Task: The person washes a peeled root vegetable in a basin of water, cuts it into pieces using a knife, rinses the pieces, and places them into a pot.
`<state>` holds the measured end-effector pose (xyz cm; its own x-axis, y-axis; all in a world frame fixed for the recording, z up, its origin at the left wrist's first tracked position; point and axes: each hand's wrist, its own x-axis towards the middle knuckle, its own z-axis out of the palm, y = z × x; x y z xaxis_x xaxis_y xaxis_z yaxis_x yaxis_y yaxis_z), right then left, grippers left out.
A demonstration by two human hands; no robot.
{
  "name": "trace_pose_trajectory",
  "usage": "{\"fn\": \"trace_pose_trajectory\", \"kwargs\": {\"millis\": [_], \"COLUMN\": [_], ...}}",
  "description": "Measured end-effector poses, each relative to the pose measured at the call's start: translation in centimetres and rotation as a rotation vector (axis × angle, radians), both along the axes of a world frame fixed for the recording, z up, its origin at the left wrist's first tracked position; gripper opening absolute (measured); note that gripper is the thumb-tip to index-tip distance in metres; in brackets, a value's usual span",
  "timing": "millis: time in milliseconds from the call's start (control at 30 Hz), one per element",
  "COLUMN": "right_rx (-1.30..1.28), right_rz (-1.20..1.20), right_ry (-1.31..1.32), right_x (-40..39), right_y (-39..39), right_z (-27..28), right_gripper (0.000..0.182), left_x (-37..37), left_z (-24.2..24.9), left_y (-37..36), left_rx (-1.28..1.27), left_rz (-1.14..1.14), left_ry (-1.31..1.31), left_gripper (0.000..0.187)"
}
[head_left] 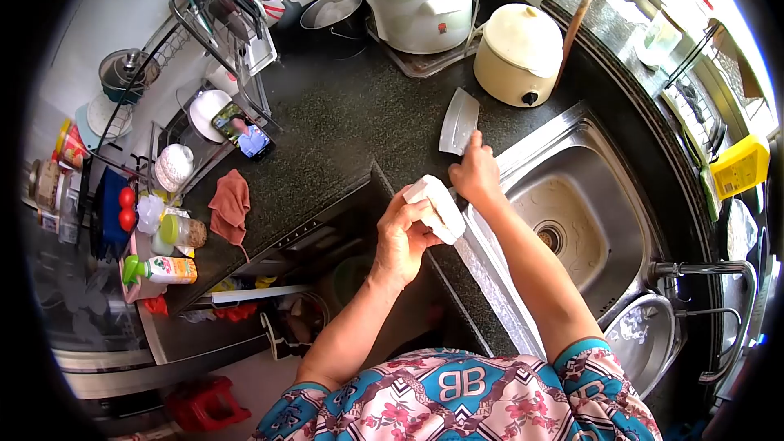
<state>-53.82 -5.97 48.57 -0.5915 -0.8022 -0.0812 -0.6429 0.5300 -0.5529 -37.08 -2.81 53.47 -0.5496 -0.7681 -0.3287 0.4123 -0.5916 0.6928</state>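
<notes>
My left hand [400,238] is closed around a pale, block-like white piece [437,208] with flat sides; its kind I cannot make out. It is held up near the corner where the counter meets the sink. To the right, my right hand [476,171] is shut on a cleaver [460,121], one finger stretched toward the blade. The broad metal blade points away from me over the dark counter, apart from the white piece. The cleaver's handle is hidden inside the hand.
A steel sink [645,220] with a faucet [706,268] lies to the right. Beyond the blade stand a cream pot [519,53] and a larger white cooker [420,4]. Leftward are a phone [243,132], a reddish cloth [230,206] and a dish rack [214,45].
</notes>
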Motion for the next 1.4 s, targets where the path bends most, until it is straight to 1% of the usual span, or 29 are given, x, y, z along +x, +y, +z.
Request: {"fn": "trace_pose_trajectory", "kwargs": {"millis": [67,133,167,200,233,267,300,333,367,400,433,467,533,567,600,667,700,767,800,833,867,967,1000,1033,1067,1267,1333,1367,1400], "right_rx": [-0.062,-0.069,-0.084,-0.130,-0.215,-0.363,-0.373,-0.519,-0.559,-0.667,-0.633,-0.600,-0.437,-0.442,-0.549,-0.628,-0.584,-0.409,-0.366,-0.349,-0.333,-0.308,-0.281,-0.286,-0.290,-0.271,-0.215,-0.217,-0.209], "right_rz": [-0.054,-0.109,-0.006,0.010,0.053,0.017,-0.079,-0.162,-0.194,-0.231,-0.265,-0.318,-0.269,-0.274,-0.270,-0.265,-0.283,-0.206,-0.149,-0.145,-0.133,-0.153,-0.159,-0.171,-0.176,-0.183,-0.175,-0.181,-0.229], "right_ry": [-0.071,-0.414,-0.463,-0.514,-0.400,-0.190,-0.171,-0.157,-0.304,-0.434,-0.653,-0.858,-0.731,-0.685,-0.720,-0.739,-0.788,-0.646,-0.621,-0.595,-0.573,-0.585,-0.597,-0.536,-0.538,-0.553,-0.602,-0.603,-0.720], "right_x": [-0.8,-2.4,-3.5,-4.6,-4.3,-4.2,-5.1,-5.0,-5.5,-5.1,-5.2,-5.5,-5.6,-4.8,-4.0,-2.7,-2.6,-3.1,-3.1,-3.0,-2.9,-3.4,-3.7,-3.7,-4.0,-4.9,-5.0,-5.0,-5.0], "right_y": [2.4,5.7,7.7,10.3,12.7,15.3,18.2,20.5,22.6,24.0,25.3,26.8,29.3,30.3,31.4,32.5,33.2,35.1,35.4,35.8,36.3,37.7,38.1,38.3,38.6,39.5,39.6,39.5,39.3], "right_z": [1.2,2.9,3.7,3.4,5.4,5.7,5.3,5.2,5.3,5.8,6.8,7.8,8.8,9.3,9.0,10.3,10.7,11.0,11.8,12.2,12.4,12.0,12.0,11.7,11.7,11.1,11.0,11.3,11.8], "right_gripper": [0.069,0.058,0.050,0.048,0.047,0.047,0.049,0.050,0.046,0.032,0.027,0.023,0.018,0.013,0.011,0.013,0.012,0.011,0.010,0.010,0.010,0.013,0.014,0.014,0.014,0.013,0.011,0.011,0.011], "left_x": [-0.3,-0.5,-0.5,-0.8,-1.5,-2.0,-2.7,-3.4,-4.0,-4.6,-5.5,-6.2,-7.4,-7.8,-8.4,-9.6,-10.3,-11.7,-12.2,-12.7,-13.0,-13.8,-14.1,-14.5,-14.7,-15.2,-15.2,-15.2,-15.1], "left_z": [0.2,0.0,-0.5,0.5,0.4,0.5,0.4,0.3,0.4,0.4,-0.7,-1.8,-3.5,-3.7,-3.7,-1.6,-1.5,-1.4,-1.2,-1.3,-1.9,-2.0,-2.0,-2.0,-2.0,-1.9,-1.4,-1.2,-0.9], "left_y": [0.0,-0.1,-0.6,-0.1,0.2,0.6,0.9,1.3,1.9,2.7,3.7,4.4,5.9,6.7,7.2,8.5,9.4,11.2,12.0,12.8,13.4,15.1,15.7,16.3,16.7,17.9,18.1,18.2,18.3], "left_rx": [0.032,0.053,0.007,0.024,0.042,0.060,0.058,0.058,0.075,0.096,0.143,0.169,0.184,0.201,0.212,0.333,0.333,0.319,0.316,0.318,0.314,0.260,0.226,0.191,0.189,0.105,-0.009,-0.009,-0.062], "left_rz": [-0.012,-0.068,-0.198,-0.192,-0.185,-0.208,-0.260,-0.317,-0.362,-0.412,-0.398,-0.461,-0.524,-0.561,-0.607,-0.594,-0.585,-0.585,-0.595,-0.579,-0.587,-0.640,-0.634,-0.627,-0.632,-0.537,-0.515,-0.521,-0.520], "left_ry": [0.046,0.073,0.193,0.164,0.126,0.125,0.165,0.207,0.230,0.253,0.274,0.287,0.273,0.293,0.314,0.287,0.241,0.188,0.187,0.148,0.114,0.033,0.004,-0.024,-0.028,-0.085,-0.130,-0.132,-0.151], "left_gripper": [0.045,0.048,0.050,0.049,0.048,0.053,0.056,0.059,0.060,0.062,0.060,0.059,0.057,0.056,0.055,0.052,0.050,0.045,0.043,0.039,0.043,0.045,0.042,0.039,0.039,0.039,0.038,0.038,0.037]}}
